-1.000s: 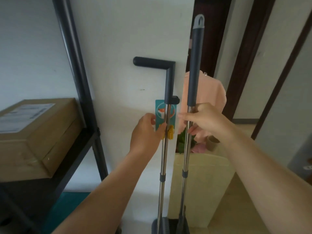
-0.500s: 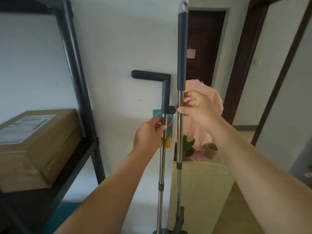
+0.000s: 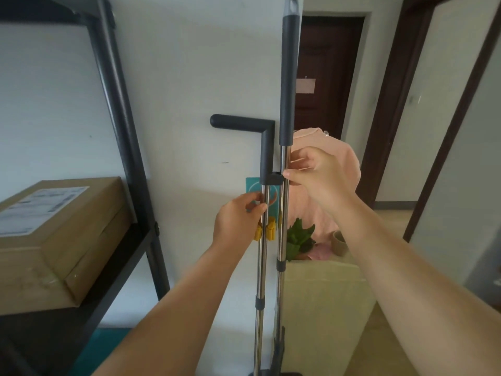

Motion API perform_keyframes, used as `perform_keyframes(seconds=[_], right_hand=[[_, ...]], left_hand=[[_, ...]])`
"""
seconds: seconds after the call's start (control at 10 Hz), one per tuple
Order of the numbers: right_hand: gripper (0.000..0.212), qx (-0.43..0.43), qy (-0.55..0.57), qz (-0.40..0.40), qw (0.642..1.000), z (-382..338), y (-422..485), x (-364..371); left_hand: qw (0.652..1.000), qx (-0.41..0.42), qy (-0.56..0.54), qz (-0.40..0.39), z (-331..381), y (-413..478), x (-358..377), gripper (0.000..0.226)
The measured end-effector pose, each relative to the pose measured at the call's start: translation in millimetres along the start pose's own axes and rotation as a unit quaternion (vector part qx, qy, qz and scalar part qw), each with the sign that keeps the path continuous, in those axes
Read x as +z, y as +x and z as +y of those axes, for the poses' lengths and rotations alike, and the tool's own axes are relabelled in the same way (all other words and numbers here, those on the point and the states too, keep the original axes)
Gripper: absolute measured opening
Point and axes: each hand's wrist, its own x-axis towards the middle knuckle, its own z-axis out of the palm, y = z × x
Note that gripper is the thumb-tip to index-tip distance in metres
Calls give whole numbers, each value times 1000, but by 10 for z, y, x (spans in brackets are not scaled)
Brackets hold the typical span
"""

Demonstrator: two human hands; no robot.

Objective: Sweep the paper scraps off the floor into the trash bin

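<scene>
1. Against the white wall (image 3: 189, 77), beside the black rack (image 3: 116, 118), the broom pole (image 3: 282, 213) stands upright, parallel to the dustpan pole (image 3: 260, 267) and just right of it. One second earlier it leaned with its top to the right.
2. Thumb and fingers of the right hand (image 3: 317, 175) pinch the broom pole just under its grey sleeve (image 3: 288, 77), level with the dark clip (image 3: 276, 178), as they did half a second ago.
3. Fingers of the left hand (image 3: 238, 215) curl round the dustpan pole above the yellow clamp (image 3: 268, 229), unchanged.
4. Counted: two hands, two steel poles, one L-shaped handle (image 3: 244, 122), one cardboard box (image 3: 59, 240) on the rack, one dark door (image 3: 328, 63).
5. Both poles' lower ends are cut off by the bottom edge. The dark shape (image 3: 279, 348) at the broom's foot is too blurred to name. The teal card (image 3: 253, 187) is partly hidden behind the left hand and the dustpan pole. The print on the box label (image 3: 40, 207) is illegible.
</scene>
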Motion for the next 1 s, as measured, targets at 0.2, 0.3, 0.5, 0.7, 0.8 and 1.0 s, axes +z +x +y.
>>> perform_keyframes(seconds=[0.2,0.3,0.5,0.7,0.8,1.0], right_hand=[[30,29,73,-9,997,36,-5,0],[28,34,91,-24,995,58,19,1],[20,28,88,-26,995,85,15,57],[18,24,20,6,999,41,-85,124],[26,27,-10,20,999,4,-152,152],[40,57,-15,24,998,-85,-366,162]], left_hand=[[997,-27,-71,-1,-2,32,-8,28],[995,-38,-92,4,-21,52,5,24],[995,-34,-98,3,-38,79,30,24],[994,-42,-101,4,0,-6,50,28],[997,-31,-67,-8,17,-91,53,32],[995,66,77,-6,12,-439,-5,42]])
